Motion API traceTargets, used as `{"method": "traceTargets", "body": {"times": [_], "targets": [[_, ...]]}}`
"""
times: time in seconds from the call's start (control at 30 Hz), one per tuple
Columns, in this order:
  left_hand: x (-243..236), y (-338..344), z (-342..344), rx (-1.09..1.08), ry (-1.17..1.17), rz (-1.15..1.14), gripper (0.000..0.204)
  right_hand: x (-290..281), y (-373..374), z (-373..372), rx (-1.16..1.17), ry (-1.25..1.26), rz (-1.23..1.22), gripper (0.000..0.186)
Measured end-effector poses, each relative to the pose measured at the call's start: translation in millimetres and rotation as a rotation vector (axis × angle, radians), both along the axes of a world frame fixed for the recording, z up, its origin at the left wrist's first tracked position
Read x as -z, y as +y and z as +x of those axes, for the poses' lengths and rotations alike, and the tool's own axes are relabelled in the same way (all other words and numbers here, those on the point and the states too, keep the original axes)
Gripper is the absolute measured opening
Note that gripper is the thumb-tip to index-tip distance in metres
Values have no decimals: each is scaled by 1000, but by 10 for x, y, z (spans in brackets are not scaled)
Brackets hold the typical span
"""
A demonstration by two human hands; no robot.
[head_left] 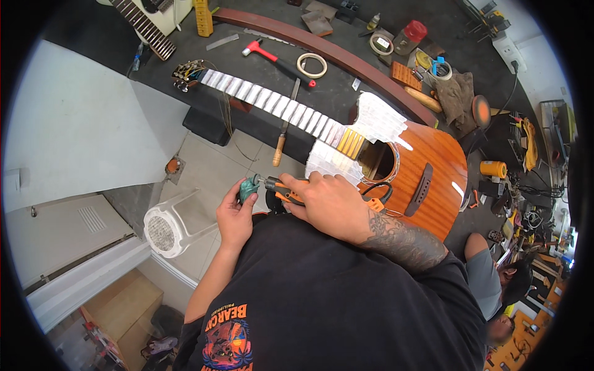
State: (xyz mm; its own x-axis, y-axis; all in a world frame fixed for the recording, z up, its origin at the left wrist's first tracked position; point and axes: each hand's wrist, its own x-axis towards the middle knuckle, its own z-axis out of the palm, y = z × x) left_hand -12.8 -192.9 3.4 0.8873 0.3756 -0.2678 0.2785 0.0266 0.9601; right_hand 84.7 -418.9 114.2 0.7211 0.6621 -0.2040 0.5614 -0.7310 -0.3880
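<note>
My left hand (234, 213) is closed round a small dark-green lump (248, 188), gripped between thumb and fingers. My right hand (334, 201) wraps round an orange-and-black rotary tool (286, 190). The tool's thin metal tip points left and meets or nearly meets the green lump; I cannot tell which. Just beyond my hands lies an acoustic guitar (442, 170), with a brown body and white masking on its top around the neck joint. White strips cover much of its fretboard (266, 99), while a few yellowish bands show near the sound hole.
On the dark bench (204, 62) lie a red-and-black hammer (272, 59), a tape roll (312, 65) and a wooden-handled file (281, 145) jutting over the edge. A white stool (166, 232) stands on the floor at left. Another person (495, 278) is at the right.
</note>
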Motion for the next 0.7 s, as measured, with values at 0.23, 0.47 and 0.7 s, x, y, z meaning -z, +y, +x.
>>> {"method": "traceTargets", "body": {"times": [0.23,0.47,0.7], "targets": [[-75,-4,49,-23,20,-4,48,30,-117,23,35,-13,1,45],[23,20,-46,-35,25,-14,46,210,-764,326,266,-163,-38,52],[41,-28,-40,-27,6,-17,45,255,-990,497,204,-243,-167,52]]}}
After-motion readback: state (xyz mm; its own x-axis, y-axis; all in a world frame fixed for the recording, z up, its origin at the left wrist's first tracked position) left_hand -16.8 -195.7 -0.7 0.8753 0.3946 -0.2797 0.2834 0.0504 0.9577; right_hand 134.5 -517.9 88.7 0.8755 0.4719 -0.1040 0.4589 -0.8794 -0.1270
